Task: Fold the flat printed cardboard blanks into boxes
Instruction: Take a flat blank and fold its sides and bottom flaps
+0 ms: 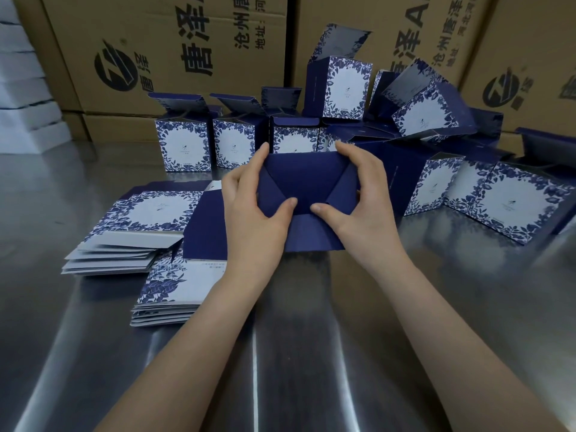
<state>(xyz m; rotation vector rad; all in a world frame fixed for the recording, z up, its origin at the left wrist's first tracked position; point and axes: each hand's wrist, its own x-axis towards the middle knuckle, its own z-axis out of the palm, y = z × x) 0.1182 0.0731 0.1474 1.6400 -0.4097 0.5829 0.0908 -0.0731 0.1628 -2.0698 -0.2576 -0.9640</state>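
Note:
A dark blue box (310, 182) is held above the steel table, its folded bottom flaps facing me. My left hand (252, 210) grips its left side, fingers curled over the top edge and thumb pressing on the flaps. My right hand (358, 201) grips the right side the same way, thumb on the flaps near the middle. Flat blue-and-white floral blanks lie in two stacks at the left, a far stack (134, 226) and a near stack (171, 294).
Several folded floral boxes (184, 145) stand in a row behind the hands, more are piled at the right (505, 198). Big brown printed cartons (174, 51) form a wall at the back. White stacks (25, 88) sit far left. Steel tabletop (311, 338) lies below my arms.

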